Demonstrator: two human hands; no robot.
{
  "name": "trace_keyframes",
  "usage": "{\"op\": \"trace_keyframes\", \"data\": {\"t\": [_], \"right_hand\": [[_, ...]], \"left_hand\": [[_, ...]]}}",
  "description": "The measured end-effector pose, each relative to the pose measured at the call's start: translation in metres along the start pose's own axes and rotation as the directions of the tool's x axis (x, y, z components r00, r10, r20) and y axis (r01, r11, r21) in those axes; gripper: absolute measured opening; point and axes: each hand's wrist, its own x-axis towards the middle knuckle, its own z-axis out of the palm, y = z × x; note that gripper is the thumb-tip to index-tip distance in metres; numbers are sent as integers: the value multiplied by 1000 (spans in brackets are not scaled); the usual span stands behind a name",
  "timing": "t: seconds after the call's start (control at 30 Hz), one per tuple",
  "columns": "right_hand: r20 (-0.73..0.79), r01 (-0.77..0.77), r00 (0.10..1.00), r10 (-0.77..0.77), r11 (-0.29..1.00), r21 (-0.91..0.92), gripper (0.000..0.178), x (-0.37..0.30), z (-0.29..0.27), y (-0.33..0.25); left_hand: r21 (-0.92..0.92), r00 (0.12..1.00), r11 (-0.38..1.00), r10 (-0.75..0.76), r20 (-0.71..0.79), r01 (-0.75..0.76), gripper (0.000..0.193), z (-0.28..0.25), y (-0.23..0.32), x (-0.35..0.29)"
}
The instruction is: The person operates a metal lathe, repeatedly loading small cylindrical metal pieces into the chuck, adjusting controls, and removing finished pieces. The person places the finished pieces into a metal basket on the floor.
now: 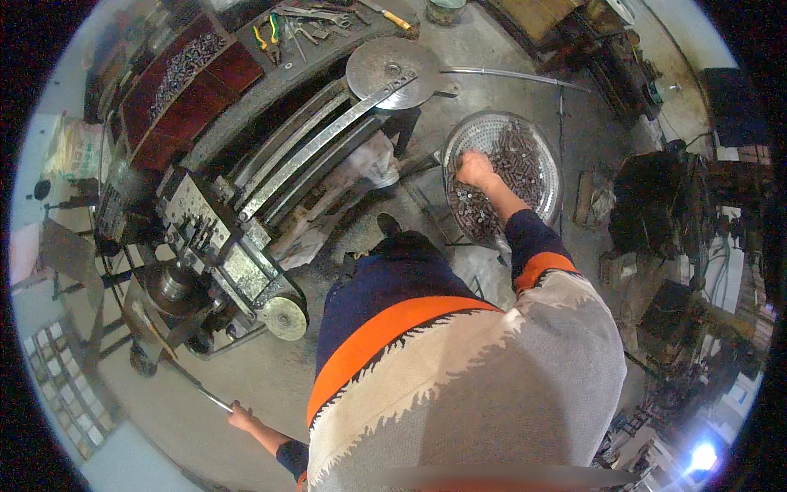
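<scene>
My left hand (242, 416) is closed round the end of a metal lever (209, 396), low on the left beside the machine (215, 246). The lever runs up from my fist toward the machine's lower part. On my right, a round perforated metal basin (459, 135) holds many small dark metal cylinders (518, 168), some with holes in their ends. Over the basin's left side is my right hand (474, 168), fingers curled in just above the parts. Whatever is between those fingers is hidden.
Long rails (320, 143) lead from the machine to a round metal disc (393, 72). Behind them, a dark red tray (172, 123) holds more small parts. Yellow-green pliers (268, 39) and wrenches (316, 15) lie on the bench. A thin bar (516, 76) sticks out rightward.
</scene>
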Motion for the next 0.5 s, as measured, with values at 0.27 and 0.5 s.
{"op": "trace_keyframes", "data": {"t": [0.27, 0.5], "right_hand": [[50, -77, 996, 78, 997, -30, 36, 5, -9, -14], [-331, 295, 933, -140, 825, 483, 39, -26, -42, -48]], "left_hand": [[-61, 999, 997, 37, 12, -36, 28, 5, -13, 14], [488, 964, 858, 29, 264, -159, 36, -9, -16, 25]]}}
